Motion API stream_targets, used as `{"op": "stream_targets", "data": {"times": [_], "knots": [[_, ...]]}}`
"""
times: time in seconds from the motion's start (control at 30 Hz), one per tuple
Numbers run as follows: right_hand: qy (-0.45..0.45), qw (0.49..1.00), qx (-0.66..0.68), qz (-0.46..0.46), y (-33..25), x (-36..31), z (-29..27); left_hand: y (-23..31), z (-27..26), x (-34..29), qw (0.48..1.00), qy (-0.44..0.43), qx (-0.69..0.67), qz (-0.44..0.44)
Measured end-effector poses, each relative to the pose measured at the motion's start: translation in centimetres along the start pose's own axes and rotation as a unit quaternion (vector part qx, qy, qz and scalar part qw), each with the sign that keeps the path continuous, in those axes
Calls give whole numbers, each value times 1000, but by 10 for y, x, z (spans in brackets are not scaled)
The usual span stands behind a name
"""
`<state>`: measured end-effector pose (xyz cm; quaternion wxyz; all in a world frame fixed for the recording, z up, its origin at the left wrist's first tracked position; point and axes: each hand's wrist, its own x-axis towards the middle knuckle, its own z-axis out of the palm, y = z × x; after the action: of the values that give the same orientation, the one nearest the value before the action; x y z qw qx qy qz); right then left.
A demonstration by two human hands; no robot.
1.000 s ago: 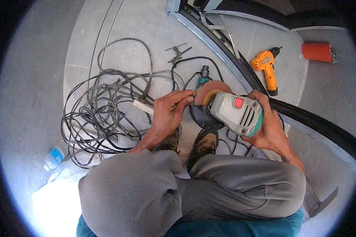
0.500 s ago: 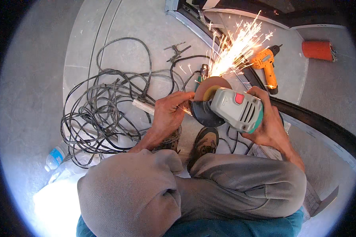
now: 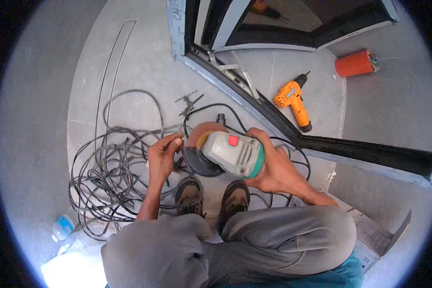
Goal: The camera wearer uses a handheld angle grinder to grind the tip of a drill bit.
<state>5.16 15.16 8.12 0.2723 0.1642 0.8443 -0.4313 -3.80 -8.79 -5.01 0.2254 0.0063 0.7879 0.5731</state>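
Note:
My right hand (image 3: pixel 276 165) is wrapped round the body of a grey and green angle grinder (image 3: pixel 231 152) with a red button. Its disc (image 3: pixel 200 162) points left, part brown and part black, and no sparks come off it. Just left of the disc, my left hand (image 3: pixel 161 157) pinches a small drill bit (image 3: pixel 181 130) between thumb and fingertips, tip upward. The bit stands apart from the disc. Several more thin drill bits (image 3: pixel 189 102) lie in a small heap on the floor beyond my left hand.
A tangled black cable (image 3: pixel 113 168) covers the floor at left. An orange cordless drill (image 3: pixel 293 102) lies beyond a black frame (image 3: pixel 273 115) that runs diagonally. A red cylinder (image 3: pixel 353 65) rests at far right, a plastic bottle (image 3: pixel 63 227) at near left. My shoes (image 3: pixel 235 199) are below the grinder.
The bright sparks at the disc have stopped. My left hand has drawn back from the disc and the drill bit now shows upright. The view has shifted, showing more of the frame.

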Motion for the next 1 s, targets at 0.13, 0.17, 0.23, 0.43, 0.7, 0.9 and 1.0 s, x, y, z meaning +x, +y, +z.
{"op": "stream_targets", "data": {"times": [0.13, 0.17, 0.23, 0.43, 0.7, 0.9, 1.0], "knots": [[99, 994, 3, 42, 12, 13, 10, 5, 4, 19, 999, -30, -9, 14], [104, 993, 13, 50, 17, 12, 10, 7, 9, 22, 998, -51, -7, 24], [180, 977, 39, 110, 30, 6, 7, 22, 23, 28, 996, -83, 23, 1], [230, 960, 104, 118, 63, -40, 15, 40, 69, 69, 959, -240, 123, 85], [303, 922, 178, 165, 85, -71, 54, 31, 115, 55, 945, -308, 70, 82], [331, 914, 168, 162, 84, -93, 49, 41, 125, 48, 926, -357, 80, 98], [313, 926, 135, 164, 88, -97, 45, 45, 131, 40, 920, -362, 86, 125]]}}
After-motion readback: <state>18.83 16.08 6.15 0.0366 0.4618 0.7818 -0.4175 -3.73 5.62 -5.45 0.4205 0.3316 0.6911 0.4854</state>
